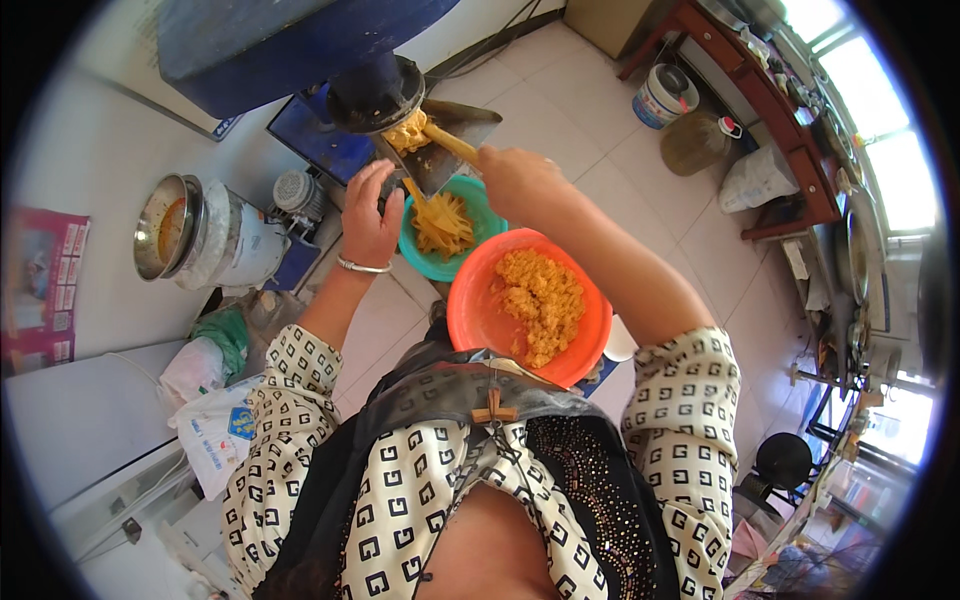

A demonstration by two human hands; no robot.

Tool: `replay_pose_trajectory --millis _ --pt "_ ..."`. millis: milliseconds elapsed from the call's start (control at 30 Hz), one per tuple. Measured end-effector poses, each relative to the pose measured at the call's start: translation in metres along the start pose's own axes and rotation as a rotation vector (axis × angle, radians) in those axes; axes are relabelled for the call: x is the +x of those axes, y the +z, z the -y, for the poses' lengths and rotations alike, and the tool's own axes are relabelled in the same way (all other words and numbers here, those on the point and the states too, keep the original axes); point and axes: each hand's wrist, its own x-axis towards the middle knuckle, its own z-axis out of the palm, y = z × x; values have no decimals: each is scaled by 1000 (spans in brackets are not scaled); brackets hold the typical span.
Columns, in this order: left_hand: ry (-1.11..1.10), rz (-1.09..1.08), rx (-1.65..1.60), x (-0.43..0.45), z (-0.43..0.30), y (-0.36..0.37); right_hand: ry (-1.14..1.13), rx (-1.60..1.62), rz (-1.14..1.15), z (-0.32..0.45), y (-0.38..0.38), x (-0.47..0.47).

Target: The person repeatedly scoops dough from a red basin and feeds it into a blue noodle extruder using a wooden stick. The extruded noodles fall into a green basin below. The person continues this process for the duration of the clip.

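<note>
My right hand (525, 184) grips a wooden stick (451, 142). Its far end meets a lump of yellow dough (409, 133) at the mouth of a blue machine (300, 45). Beside the machine's metal chute (439, 171), my left hand (371, 214) is raised with its fingers extended and holds nothing; whether it touches the chute, I cannot tell. Flat yellow strips (442, 225) lie in a teal basin (409, 251) under the chute. Nearer my body, an orange basin (472, 315) contains crumbly yellow dough (544, 300).
On the left, steel bowls (161, 255) top a white bucket (251, 244) near an electric motor (298, 191). Plastic bags (206, 442) lie closer to me. A dark red table (795, 150) stands right, with a large plastic jug (694, 142) and a lidded bucket (660, 101) by it.
</note>
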Motion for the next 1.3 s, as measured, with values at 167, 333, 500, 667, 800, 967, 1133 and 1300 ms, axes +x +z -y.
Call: replay_pose_trajectory --millis 167,333,500,667,800,967,1133,1300 --pt "-6 -28 64 19 19 15 27 1 -87 -6 0 -9" --pt "15 31 65 14 22 25 -21 -19 -108 1 13 7" --pt "64 45 93 12 16 26 -65 -93 -75 -4 18 15" --pt "96 60 151 14 10 26 -53 -100 -55 -3 25 25" --pt "79 59 201 20 7 31 -57 -121 -57 1 19 18" --pt "101 78 169 19 6 32 29 -65 -54 -16 -3 -6" --pt "115 63 214 12 6 27 25 -13 -26 -16 -1 15" --pt "112 63 210 10 9 22 -15 -24 3 -9 9 31"
